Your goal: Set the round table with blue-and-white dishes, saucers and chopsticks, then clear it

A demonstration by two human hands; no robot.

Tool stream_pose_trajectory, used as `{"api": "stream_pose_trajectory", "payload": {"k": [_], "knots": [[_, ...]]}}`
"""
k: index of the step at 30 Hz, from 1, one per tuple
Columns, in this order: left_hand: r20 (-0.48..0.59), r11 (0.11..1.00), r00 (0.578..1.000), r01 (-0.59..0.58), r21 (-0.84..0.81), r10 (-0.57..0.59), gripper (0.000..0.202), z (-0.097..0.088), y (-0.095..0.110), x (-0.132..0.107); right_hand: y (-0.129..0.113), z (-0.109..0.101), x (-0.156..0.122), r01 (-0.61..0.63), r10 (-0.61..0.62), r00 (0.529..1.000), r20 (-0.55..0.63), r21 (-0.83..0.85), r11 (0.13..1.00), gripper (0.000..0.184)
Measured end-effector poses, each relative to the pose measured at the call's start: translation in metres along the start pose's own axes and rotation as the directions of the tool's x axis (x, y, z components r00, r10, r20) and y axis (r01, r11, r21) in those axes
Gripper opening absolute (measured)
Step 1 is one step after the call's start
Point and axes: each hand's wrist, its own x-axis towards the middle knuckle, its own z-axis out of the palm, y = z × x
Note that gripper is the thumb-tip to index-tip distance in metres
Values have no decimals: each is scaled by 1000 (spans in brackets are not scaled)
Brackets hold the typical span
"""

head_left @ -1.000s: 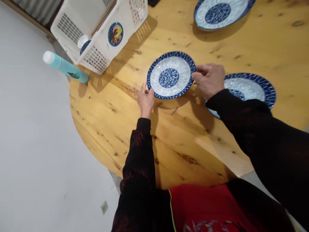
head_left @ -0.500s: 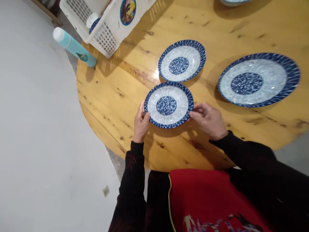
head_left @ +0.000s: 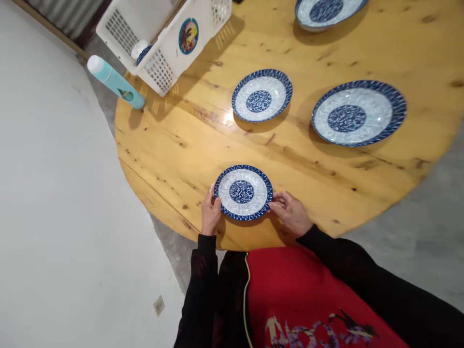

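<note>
Beneath all the dishes, a wooden table [head_left: 174,164] spreads to a curved edge. Toward its far left stands a white basket [head_left: 205,31]. Three blue-and-white plates [head_left: 358,113] lie apart on the wood. Nearest the person, the held plate [head_left: 244,192] sits face up between both hands; whether its base touches the wood cannot be told. The left hand [head_left: 210,215] grasps its left rim, the right hand [head_left: 293,215] pinches its lower right rim, and the thumbs [head_left: 217,203] press at the edge.

Probably a home dining area, curved wooden table [head_left: 174,169], blue-and-white plates [head_left: 241,192], white basket [head_left: 172,54], plain wall [head_left: 72,193], socket [head_left: 158,305]
</note>
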Motion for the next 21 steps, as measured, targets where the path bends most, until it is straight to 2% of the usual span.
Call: {"api": "stream_pose_trajectory", "payload": {"k": [8,21], "knots": [[15,993,998,-64,102,63,55,-8,-6,11,8,11,1,48,-48,997,-54,3,999,30],[-16,976,996,-80,203,85,53,-9,-9,16,8,16,-1,61,-59,994,-89,27,998,31]]}}
